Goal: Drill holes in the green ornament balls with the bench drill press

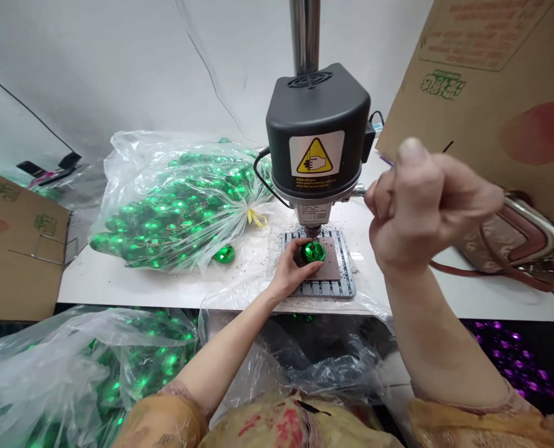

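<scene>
With our left hand (290,270) we hold a faceted green piece (315,251) beneath the drill press (317,130); our right hand (414,208) grips its side handle (359,190).

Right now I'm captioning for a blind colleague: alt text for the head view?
The left hand holds a faceted green piece beneath a black drill press; the right hand holds its side lever. A tied clear bag holds similar pieces.

There are two hands, one left (290,269) and one right (417,208). The left holds one green disc (314,251); one loose disc (224,254) lies farther left. Between both hands, higher, stands one machine (318,124). Left of them is one tied bag (178,214); right, one handbag (513,242). Two cardboard boxes, left (20,249) and right (477,118), flank the hands.
</scene>
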Action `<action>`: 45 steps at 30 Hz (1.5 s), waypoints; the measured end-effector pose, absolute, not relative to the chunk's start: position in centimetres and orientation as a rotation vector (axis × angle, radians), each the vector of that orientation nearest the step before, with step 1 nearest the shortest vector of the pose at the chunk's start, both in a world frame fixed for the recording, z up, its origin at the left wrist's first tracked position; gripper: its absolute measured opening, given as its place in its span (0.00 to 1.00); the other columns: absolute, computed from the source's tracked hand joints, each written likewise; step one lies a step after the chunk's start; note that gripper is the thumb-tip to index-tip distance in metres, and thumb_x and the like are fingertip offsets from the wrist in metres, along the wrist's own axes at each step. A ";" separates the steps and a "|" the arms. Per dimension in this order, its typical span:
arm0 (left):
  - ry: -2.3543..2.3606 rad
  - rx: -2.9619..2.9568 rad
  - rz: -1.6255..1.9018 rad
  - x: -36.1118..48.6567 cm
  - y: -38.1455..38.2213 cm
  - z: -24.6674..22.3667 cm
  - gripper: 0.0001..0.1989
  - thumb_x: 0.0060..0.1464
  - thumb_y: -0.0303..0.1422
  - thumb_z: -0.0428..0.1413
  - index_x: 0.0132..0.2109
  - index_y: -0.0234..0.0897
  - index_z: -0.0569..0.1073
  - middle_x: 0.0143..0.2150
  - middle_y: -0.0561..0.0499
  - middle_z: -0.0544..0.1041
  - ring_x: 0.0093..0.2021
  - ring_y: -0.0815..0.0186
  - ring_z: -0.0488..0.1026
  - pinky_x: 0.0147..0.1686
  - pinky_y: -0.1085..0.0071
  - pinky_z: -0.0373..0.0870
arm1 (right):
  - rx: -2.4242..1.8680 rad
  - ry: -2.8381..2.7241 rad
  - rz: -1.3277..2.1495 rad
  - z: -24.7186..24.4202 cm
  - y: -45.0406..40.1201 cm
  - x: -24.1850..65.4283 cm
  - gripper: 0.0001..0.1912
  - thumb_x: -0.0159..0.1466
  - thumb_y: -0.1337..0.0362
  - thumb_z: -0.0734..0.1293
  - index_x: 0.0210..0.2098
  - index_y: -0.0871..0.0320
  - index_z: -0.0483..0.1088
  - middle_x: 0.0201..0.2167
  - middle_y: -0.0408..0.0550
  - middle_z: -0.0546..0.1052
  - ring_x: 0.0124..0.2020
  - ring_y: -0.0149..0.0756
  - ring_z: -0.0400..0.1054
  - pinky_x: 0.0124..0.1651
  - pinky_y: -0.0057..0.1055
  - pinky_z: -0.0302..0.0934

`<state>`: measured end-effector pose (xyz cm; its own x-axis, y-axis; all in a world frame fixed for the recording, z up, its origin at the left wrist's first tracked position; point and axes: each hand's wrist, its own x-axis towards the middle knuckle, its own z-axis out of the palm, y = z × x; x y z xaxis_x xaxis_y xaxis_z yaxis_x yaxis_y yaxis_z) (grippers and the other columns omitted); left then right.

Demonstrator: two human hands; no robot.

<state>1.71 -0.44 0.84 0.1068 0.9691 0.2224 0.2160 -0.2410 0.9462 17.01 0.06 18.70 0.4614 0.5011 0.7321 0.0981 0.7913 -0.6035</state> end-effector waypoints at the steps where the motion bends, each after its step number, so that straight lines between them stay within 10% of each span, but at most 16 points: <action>1: 1.234 1.601 1.228 1.8 -0.8 1.2 0.27 0.49 0.42 0.68 0.53 0.39 0.70 0.50 0.45 0.76 0.50 0.57 0.74 0.51 0.60 0.72 | -0.576 -1.024 0.262 19.7 0.3 16.8 0.24 0.62 0.67 0.66 0.14 0.57 0.52 0.12 0.36 0.52 0.15 0.22 0.50 0.21 0.31 0.43; 15: 1.011 2.797 0.829 -2.2 -12.4 0.4 0.25 0.60 0.51 0.56 0.56 0.40 0.70 0.49 0.43 0.78 0.42 0.59 0.77 0.39 0.65 0.74 | -0.627 -1.058 0.278 21.0 0.5 16.6 0.23 0.65 0.61 0.64 0.15 0.56 0.56 0.12 0.37 0.57 0.15 0.21 0.53 0.22 0.32 0.45; 24: 2.496 2.206 0.781 -12.0 -3.0 3.6 0.09 0.59 0.24 0.56 0.47 0.35 0.73 0.41 0.42 0.73 0.45 0.51 0.72 0.44 0.55 0.71 | -0.587 -1.031 0.295 20.9 0.7 16.4 0.22 0.64 0.65 0.63 0.15 0.55 0.57 0.12 0.37 0.57 0.15 0.24 0.51 0.22 0.34 0.43; 35: 1.173 1.703 1.096 -5.5 -2.4 4.4 0.26 0.58 0.40 0.60 0.61 0.40 0.65 0.51 0.46 0.75 0.47 0.63 0.75 0.51 0.65 0.72 | -0.504 -1.010 0.248 20.7 1.4 16.5 0.24 0.64 0.63 0.65 0.14 0.55 0.54 0.10 0.36 0.56 0.13 0.22 0.49 0.19 0.31 0.42; 45: 1.190 1.597 1.030 -2.4 0.5 3.0 0.27 0.53 0.42 0.64 0.57 0.37 0.70 0.45 0.47 0.77 0.40 0.65 0.73 0.43 0.68 0.70 | -0.482 -1.037 0.309 20.6 1.5 16.6 0.24 0.64 0.62 0.65 0.15 0.56 0.53 0.12 0.36 0.55 0.15 0.21 0.49 0.21 0.30 0.42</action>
<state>-2.36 0.46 2.97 0.2008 0.9729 0.1149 0.2540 -0.1650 0.9530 16.63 1.48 20.57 0.4802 0.4639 0.7444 -0.0197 0.8542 -0.5196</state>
